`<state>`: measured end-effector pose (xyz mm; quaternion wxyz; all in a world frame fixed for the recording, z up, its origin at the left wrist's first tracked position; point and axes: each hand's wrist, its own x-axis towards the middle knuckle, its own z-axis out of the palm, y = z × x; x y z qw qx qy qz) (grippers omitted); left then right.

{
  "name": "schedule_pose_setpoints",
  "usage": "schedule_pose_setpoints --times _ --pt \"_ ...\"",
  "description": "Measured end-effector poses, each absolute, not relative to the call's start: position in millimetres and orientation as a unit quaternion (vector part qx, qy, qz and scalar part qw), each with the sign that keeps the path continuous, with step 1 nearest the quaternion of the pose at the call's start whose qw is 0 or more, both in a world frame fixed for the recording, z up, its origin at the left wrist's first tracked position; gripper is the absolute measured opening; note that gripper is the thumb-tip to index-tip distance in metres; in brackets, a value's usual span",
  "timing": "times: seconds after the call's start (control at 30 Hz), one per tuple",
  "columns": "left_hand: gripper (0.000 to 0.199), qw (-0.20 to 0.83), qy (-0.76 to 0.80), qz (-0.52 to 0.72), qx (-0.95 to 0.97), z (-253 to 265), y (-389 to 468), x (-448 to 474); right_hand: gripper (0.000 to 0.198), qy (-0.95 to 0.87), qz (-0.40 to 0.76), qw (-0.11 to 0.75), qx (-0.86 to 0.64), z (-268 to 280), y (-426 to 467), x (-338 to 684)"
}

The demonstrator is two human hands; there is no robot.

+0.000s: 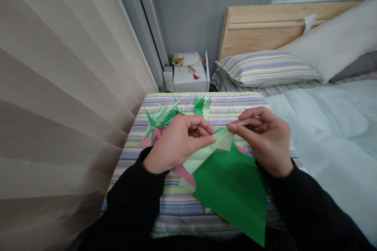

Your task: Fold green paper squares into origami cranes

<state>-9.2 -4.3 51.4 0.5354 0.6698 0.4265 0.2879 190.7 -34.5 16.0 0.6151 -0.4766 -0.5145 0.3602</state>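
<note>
A partly folded sheet of light green origami paper [203, 153] is stretched between my two hands above the table. My left hand [185, 137] pinches its middle between thumb and fingers. At its right end, my right hand [262, 135] grips the narrow tip with thumb and forefinger. Below lies a large dark green paper sheet [235, 192], with pink paper [185, 174] showing from under it. Beyond my left hand sit several folded green paper cranes [165, 114]. Another dark green folded crane [199, 106] stands further back beside a pale one [206, 108].
The table has a striped cloth [173, 200]. Behind it stands a white bedside cabinet [190, 82] with a round hoop and a red tassel on top. A pleated curtain [64, 98] hangs at left; a bed with a pale blue quilt [330, 125] is at right.
</note>
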Motion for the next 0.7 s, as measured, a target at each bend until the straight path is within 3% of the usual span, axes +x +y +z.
schedule_pose_setpoints --times 0.37,0.7 --pt "0.010 0.556 0.424 0.288 0.654 47.6 -2.0 -10.8 0.018 -0.495 0.377 0.637 -0.455 11.0 -30.9 191.7" --pt "0.008 0.531 0.384 0.337 0.676 45.0 -1.5 -11.3 0.012 -0.572 0.394 0.577 -0.430 15.3 -32.2 193.5"
